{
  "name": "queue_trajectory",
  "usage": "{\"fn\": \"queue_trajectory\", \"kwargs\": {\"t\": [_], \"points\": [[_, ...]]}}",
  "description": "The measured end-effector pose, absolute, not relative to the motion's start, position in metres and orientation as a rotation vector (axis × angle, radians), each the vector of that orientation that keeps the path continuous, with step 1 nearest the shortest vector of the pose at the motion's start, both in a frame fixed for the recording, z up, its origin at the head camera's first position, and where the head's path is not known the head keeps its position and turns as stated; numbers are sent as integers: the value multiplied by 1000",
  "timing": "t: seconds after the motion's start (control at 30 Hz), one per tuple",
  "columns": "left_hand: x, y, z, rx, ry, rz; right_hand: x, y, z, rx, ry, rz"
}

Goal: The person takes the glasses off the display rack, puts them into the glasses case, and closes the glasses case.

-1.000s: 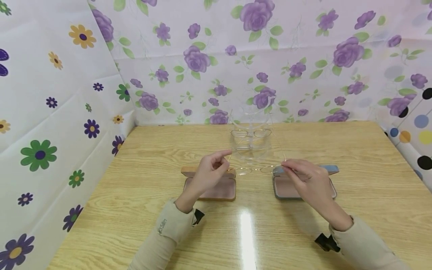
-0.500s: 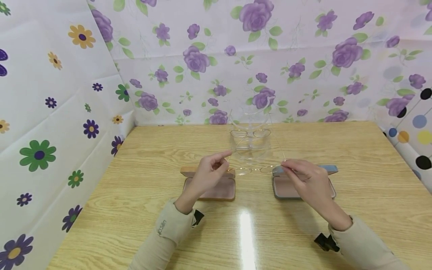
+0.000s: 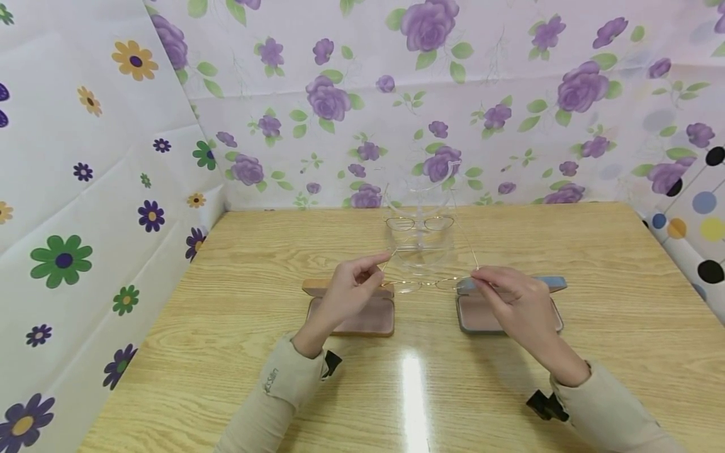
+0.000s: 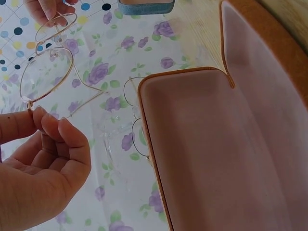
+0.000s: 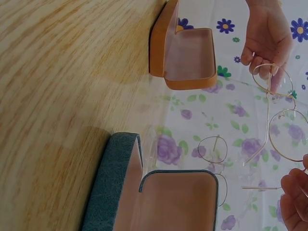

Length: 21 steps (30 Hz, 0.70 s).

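Note:
Between them, my left hand (image 3: 352, 289) and right hand (image 3: 518, 302) hold a pair of thin gold-rimmed eyeglasses (image 3: 428, 284) above the table. My left thumb and fingers pinch the frame's left end near the hinge, and the right ones pinch its right end. Both temples are unfolded and point away from me. Behind them, a second pair of eyeglasses (image 3: 420, 223) rests on a clear plastic display stand (image 3: 420, 242). Below my left hand lies an orange glasses case (image 3: 368, 318) with its lid up. A blue glasses case (image 5: 108, 187), also with raised lid, lies below my right hand.
The wooden table (image 3: 255, 251) reaches back to a wall sheet with purple flowers (image 3: 328, 100). Another flowered sheet (image 3: 102, 207) borders the left side, and a dotted one (image 3: 710, 220) the right. The clear stand is hard to make out against the backdrop.

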<state>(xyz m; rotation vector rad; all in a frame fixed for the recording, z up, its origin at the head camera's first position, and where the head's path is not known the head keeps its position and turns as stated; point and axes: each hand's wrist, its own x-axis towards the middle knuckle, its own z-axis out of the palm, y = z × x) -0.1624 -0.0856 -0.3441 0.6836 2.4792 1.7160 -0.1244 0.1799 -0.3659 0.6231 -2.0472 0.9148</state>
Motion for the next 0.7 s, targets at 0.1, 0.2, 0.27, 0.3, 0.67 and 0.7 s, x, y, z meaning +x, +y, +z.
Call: {"fn": "queue_trajectory", "kwargs": {"t": [0.1,0.2,0.27,0.3,0.67,0.7], "points": [[-163,-86,-344,694,2479,1716,-125,180,-366,623,-2044,918],[-163,-86,-344,704,2477,1716,-125,179,-366,622,-2039,924],[-163,-86,-344,702,2477,1714,-125,180,-366,627,-2036,925],[-163,-86,-344,701,2476,1713,-125,180,-366,630,-2034,926],[-162,-86,-344,713,2488,1697,-125,180,-367,632,-2032,924],[-162,-86,-344,724,2493,1696,-125,180,-367,632,-2033,922]]}}
